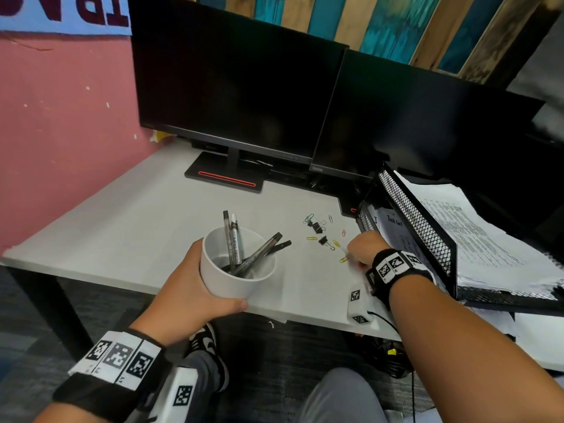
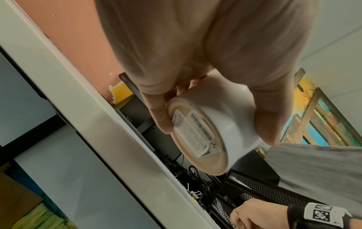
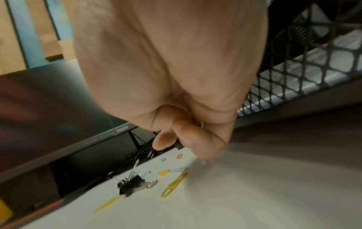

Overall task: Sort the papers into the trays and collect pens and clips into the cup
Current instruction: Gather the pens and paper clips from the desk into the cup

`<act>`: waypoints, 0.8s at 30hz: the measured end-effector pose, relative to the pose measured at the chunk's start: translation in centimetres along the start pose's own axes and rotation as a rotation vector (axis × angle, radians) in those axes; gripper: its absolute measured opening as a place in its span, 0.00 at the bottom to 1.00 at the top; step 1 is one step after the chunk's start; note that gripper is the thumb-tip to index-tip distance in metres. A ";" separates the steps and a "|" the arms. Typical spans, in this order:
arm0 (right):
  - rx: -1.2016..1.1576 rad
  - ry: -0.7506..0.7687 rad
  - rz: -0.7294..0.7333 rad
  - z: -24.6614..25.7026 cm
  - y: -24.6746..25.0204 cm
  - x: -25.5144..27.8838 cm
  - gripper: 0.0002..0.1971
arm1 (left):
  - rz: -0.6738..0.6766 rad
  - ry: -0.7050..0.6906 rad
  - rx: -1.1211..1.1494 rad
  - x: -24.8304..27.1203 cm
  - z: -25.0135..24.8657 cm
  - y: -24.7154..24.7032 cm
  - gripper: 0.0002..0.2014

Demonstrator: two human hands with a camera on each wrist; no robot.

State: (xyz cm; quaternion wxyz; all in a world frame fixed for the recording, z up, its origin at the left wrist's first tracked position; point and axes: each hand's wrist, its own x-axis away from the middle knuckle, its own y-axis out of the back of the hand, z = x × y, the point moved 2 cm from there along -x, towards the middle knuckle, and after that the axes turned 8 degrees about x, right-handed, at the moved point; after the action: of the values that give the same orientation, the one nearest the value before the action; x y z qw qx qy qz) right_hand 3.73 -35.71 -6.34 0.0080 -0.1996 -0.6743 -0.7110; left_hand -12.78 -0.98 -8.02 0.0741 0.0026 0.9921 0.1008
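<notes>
Left hand (image 1: 189, 288) grips white cup (image 1: 232, 279) holding several pens (image 1: 235, 242). Right hand (image 1: 363, 250) curled over clips (image 1: 320, 230) on worktop (image 1: 122, 215); grasp unclear. Mesh trays (image 1: 427, 236) hold papers (image 1: 476, 236).

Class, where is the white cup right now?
In the head view, the white cup is held in the left hand over the desk's near edge, left of the scattered clips.

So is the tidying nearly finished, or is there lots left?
About halfway. Done: the pens stand in the white cup, and papers lie in the mesh tray. In hand: the left hand holds the cup at the desk's edge, while the right hand is curled over the clips. Left: binder clips and coloured paper clips still lie on the desk.
</notes>
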 end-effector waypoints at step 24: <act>-0.088 0.116 0.090 3.5 0.0 2.8 0.11 | 0.015 0.005 -0.013 0.3 0.2 -0.2 0.48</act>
State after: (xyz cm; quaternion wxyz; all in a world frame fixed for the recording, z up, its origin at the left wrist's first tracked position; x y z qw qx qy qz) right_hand 2.10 -31.57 -5.44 0.0703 -0.1884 -0.6310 -0.7493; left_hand -13.09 -1.18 -8.27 0.0709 0.0091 0.9916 0.1076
